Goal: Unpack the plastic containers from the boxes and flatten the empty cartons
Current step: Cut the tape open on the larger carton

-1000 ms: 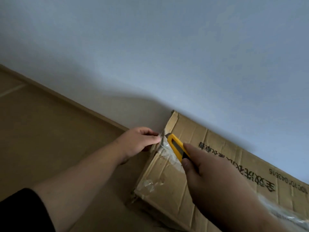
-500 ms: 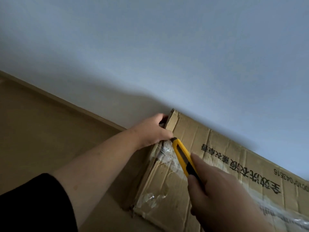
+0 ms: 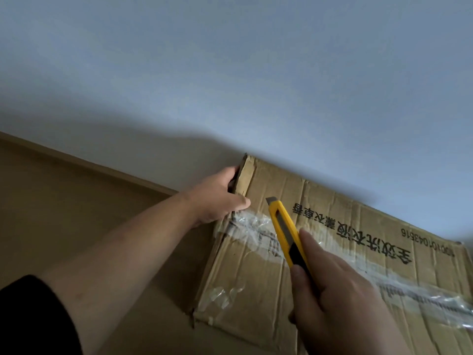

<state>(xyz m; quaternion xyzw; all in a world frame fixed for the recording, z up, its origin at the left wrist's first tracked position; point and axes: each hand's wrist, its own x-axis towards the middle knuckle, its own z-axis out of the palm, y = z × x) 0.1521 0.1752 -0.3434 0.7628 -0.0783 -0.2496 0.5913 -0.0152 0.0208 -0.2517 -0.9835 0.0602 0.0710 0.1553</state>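
A large cardboard carton (image 3: 345,252) lies on the floor (image 3: 76,201), its far edge against a pale wall (image 3: 230,73). It fills the lower right of the view, its creased top face turned up, with black printed characters and a number along the far side. A strip of clear packing tape (image 3: 256,226) runs across the top from the left edge toward the right, wrinkled and partly torn near the left end; another scrap of tape clings near the carton's near-left corner.

The left hand (image 3: 217,198) grips the carton's far-left corner, fingers curled over the left edge and thumb lying on the top face just beside the tape. A dark sleeve (image 3: 28,316) covers the upper arm at the near left.

The right hand (image 3: 340,298) is closed around a yellow utility knife (image 3: 284,231), thumb pressed along its black slider part. The knife points toward the far left, with a short length of blade showing at its tip, which sits over the top face just beyond the tape and near the left thumb; whether the blade touches the cardboard cannot be told.
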